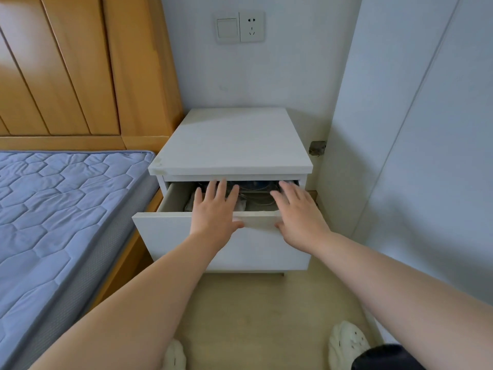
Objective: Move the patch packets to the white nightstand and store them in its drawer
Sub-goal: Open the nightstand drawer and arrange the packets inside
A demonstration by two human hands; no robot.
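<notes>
The white nightstand (232, 145) stands against the wall, and its drawer (170, 233) is pulled partly out. My left hand (216, 209) reaches over the drawer front with straight, spread fingers and holds nothing. My right hand (298, 214) does the same beside it, thumb at the top edge of the drawer front. Inside the drawer lie mixed items (253, 197), cables and whitish packets among them, partly hidden by my hands; I cannot tell which are the patch packets.
A bed with a blue quilted mattress (53, 209) and wooden headboard (80, 65) is on the left. A white wardrobe door (413, 129) closes in on the right. A switch and socket (240, 27) sit on the wall above. My white shoes (346, 343) stand on the pale floor.
</notes>
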